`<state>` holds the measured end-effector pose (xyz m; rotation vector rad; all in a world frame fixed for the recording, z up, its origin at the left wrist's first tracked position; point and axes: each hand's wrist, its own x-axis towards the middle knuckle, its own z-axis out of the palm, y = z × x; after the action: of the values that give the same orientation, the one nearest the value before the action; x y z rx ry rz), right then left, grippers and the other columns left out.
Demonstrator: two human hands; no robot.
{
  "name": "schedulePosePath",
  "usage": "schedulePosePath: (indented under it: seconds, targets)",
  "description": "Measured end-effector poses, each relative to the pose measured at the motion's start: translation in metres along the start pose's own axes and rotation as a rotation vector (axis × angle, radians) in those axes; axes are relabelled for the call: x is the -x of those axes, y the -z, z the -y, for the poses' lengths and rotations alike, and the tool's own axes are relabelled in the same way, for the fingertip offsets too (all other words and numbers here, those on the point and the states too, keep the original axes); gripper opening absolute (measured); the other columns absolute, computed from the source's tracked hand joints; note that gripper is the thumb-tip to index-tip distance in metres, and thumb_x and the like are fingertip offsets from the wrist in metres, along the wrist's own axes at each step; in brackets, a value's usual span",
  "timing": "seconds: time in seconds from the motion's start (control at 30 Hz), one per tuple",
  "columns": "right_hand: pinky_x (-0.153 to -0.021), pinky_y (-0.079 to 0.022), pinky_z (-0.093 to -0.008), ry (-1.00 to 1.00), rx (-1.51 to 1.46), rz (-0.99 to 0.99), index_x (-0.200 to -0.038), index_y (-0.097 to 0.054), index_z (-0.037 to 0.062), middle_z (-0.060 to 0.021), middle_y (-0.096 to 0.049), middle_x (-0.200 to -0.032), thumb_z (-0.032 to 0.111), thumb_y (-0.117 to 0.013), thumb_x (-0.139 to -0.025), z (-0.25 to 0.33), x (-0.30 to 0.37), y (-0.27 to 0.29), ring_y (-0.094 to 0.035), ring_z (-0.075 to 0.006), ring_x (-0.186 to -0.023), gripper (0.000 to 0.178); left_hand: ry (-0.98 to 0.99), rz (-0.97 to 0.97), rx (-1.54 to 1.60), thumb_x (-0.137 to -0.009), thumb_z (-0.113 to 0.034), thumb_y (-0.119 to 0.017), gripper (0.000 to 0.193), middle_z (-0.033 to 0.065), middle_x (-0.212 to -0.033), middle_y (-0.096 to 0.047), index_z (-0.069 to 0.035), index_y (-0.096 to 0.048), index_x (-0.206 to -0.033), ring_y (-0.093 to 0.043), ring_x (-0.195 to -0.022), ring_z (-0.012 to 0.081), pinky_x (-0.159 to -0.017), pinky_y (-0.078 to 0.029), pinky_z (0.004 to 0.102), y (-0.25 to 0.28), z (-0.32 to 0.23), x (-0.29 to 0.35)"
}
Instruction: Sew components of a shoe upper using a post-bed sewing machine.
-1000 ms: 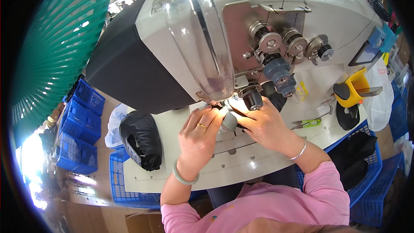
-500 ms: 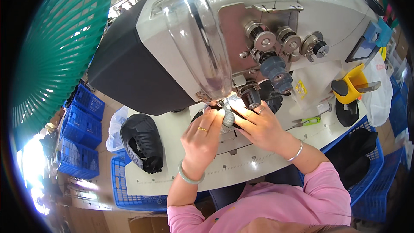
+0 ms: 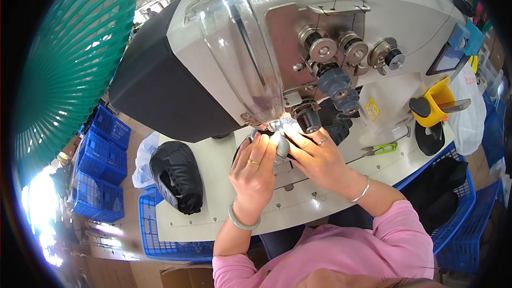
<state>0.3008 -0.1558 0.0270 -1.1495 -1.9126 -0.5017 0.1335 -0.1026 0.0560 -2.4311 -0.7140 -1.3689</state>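
Under the needle area of a large sewing machine (image 3: 224,74) lies a black shoe upper with a grey mesh part (image 3: 282,146). My left hand (image 3: 256,165) grips its left side, fingers pressed together close to the lit needle. From the right, my right hand (image 3: 320,157) holds the other side, its fingers on the fabric near the grey part. Dark material of the upper (image 3: 337,128) shows beyond my right fingers. Both hands and the machine head hide much of the upper and the stitching point.
A black shoe (image 3: 176,177) sits on the white table (image 3: 234,218) at left. Green thread snips (image 3: 381,149) and a yellow holder (image 3: 437,101) are at right. Blue baskets (image 3: 170,248) flank the table; a green fan (image 3: 74,69) stands at far left.
My left hand and forearm have shifted slightly right. The right hand has moved a little, staying on the upper. The grey part sits about where it was.
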Motion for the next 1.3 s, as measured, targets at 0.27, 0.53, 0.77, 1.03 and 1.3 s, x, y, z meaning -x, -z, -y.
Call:
schedulePosePath:
  seconds: [0.27, 0.53, 0.77, 1.03, 1.3]
  targets:
    - [-0.093, -0.044, -0.0444, -0.071, -0.009, 0.003, -0.111, -0.064, 0.0025, -0.0139, -0.057, -0.129, 0.012, -0.079, -0.071, 0.008, -0.001, -0.003, -0.054, -0.0313, -0.106, 0.044, -0.031, 0.046, -0.032, -0.071, 0.007, -0.061, 0.031, 0.0136, -0.106, -0.064, 0.004, -0.068, -0.101, -0.067, -0.098, 0.0319, -0.088, -0.056, 0.0413, -0.005, 0.004, 0.004]
    - [-0.093, -0.045, -0.0455, -0.169, -0.011, -0.036, -0.121, -0.061, 0.0079, -0.0184, -0.055, -0.118, 0.013, -0.069, -0.082, -0.003, -0.002, 0.013, -0.053, -0.0359, -0.110, 0.040, -0.010, -0.038, 0.086, -0.070, 0.003, -0.070, 0.025, 0.0088, -0.100, -0.065, -0.003, -0.073, -0.094, -0.066, -0.084, 0.0270, -0.078, -0.056, 0.0373, -0.003, 0.009, 0.006]
    - [-0.063, -0.048, -0.0368, -0.286, -0.064, 0.192, -0.129, -0.062, 0.0098, -0.0081, -0.058, -0.076, 0.019, -0.070, -0.084, -0.013, -0.007, 0.015, -0.058, -0.0247, -0.069, 0.046, 0.212, -0.008, 0.233, -0.066, 0.006, -0.073, 0.028, 0.0075, -0.092, -0.069, -0.004, -0.074, -0.092, -0.068, -0.083, 0.0259, -0.074, -0.057, 0.0335, -0.002, 0.006, 0.003]
    - [-0.055, -0.047, -0.0362, -0.300, -0.052, 0.151, -0.131, -0.060, 0.0091, -0.0090, -0.055, -0.074, 0.022, -0.068, -0.086, -0.011, -0.003, 0.010, -0.057, -0.0248, -0.061, 0.047, 0.064, -0.015, 0.165, -0.066, 0.007, -0.072, 0.030, 0.0078, -0.095, -0.069, -0.004, -0.074, -0.093, -0.069, -0.087, 0.0274, -0.075, -0.058, 0.0340, -0.002, 0.006, 0.005]
    - [-0.054, -0.048, -0.0381, -0.396, -0.020, 0.191, -0.134, -0.056, 0.0075, -0.0112, -0.053, -0.078, 0.024, -0.065, -0.090, 0.006, -0.005, 0.001, -0.057, -0.0279, -0.059, 0.048, -0.015, -0.023, 0.175, -0.068, 0.009, -0.070, 0.028, 0.0083, -0.100, -0.066, 0.000, -0.072, -0.095, -0.069, -0.091, 0.0295, -0.079, -0.059, 0.0357, -0.005, 0.019, 0.005]
